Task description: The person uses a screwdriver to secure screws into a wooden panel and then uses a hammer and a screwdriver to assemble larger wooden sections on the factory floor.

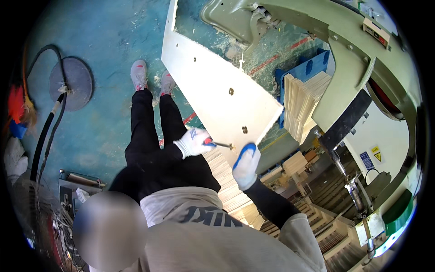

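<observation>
A long white board with a row of brass-coloured metal fittings slants across the middle and narrows toward me. In a white glove, my left hand is closed around a screwdriver with a red and blue handle. Its tip meets the fitting closest to my body. My right hand, in a white glove with blue on it, grips the board's near end at its right edge. The fingers under the board are hidden.
A large green-grey machine curves around the right side. Stacked light wooden slats stand by a blue bin; more wood strips lie under the board. A round grey base with cables is at left.
</observation>
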### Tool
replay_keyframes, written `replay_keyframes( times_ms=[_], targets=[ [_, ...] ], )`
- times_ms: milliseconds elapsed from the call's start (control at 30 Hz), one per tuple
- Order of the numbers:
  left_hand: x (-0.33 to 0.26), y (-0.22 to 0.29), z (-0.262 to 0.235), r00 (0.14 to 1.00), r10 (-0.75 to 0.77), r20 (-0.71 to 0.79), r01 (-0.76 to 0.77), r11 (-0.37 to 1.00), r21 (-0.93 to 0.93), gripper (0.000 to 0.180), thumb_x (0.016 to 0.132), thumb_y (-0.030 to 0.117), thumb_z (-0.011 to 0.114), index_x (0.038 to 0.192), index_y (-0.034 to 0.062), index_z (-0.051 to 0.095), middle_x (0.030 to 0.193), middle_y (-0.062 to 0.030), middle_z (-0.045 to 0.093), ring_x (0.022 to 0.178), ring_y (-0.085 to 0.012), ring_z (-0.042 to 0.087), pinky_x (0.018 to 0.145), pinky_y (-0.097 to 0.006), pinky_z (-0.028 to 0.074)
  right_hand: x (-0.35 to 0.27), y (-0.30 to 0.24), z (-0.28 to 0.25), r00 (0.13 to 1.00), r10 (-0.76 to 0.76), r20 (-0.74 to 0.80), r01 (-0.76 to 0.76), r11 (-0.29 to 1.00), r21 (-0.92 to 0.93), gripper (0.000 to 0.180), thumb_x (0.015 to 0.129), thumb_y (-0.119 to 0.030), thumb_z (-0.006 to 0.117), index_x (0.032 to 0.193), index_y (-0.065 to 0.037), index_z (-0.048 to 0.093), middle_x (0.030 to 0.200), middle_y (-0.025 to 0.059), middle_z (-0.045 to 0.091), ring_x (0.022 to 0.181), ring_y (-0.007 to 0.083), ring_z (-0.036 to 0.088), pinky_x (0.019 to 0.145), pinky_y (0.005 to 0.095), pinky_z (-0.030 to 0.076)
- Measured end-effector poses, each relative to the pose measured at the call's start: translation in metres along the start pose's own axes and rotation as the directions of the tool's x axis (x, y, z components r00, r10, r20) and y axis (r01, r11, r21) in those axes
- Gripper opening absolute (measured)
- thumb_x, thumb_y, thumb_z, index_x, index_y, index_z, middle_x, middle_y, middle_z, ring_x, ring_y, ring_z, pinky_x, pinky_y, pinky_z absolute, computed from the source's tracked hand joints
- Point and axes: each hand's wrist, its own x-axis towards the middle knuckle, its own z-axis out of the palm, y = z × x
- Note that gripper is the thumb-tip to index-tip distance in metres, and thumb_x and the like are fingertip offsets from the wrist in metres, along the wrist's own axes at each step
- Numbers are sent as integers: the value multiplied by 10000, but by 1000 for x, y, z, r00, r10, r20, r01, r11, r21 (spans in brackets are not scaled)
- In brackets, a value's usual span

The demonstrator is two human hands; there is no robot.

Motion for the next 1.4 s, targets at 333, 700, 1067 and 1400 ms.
replay_keyframes(
  times_ms=[333,700,1067,1400],
  targets=[
    [-26,37,-15,988,-111,-112,136,959,248,399,956,471,625,899,79,578,781,-141,668,738,-351,682,643,-447,519,25,55,-17,919,-384,-92,358,908,-217,361,1109,-183,374,1288,110,486,1213,204,565,1046,242,581,923,382,499],
    [-14,146,-125,963,-164,213,12,818,575,488,1031,483,521,913,20,626,666,-187,655,648,-385,683,613,-482,546,32,1,-7,999,-11,37,-8,880,474,315,1094,-259,424,831,-87,448,768,-62,384,680,37,355,577,249,287],
    [-55,238,17,613,-726,312,640,225,-734,534,1070,568,397,915,70,509,603,-61,533,388,-190,511,341,-347,461,30,-11,7,1000,-6,-25,14,938,347,353,1074,-286,485,1035,48,595,780,71,600,716,181,584,672,344,477],
    [-95,223,-25,699,-672,-243,442,674,-592,343,1063,386,558,896,88,529,680,-37,566,492,-135,538,444,-311,483,11,-21,45,989,-132,66,55,744,666,395,1078,-231,497,1381,22,503,1120,126,638,1007,175,609,884,317,500]
  ],
)
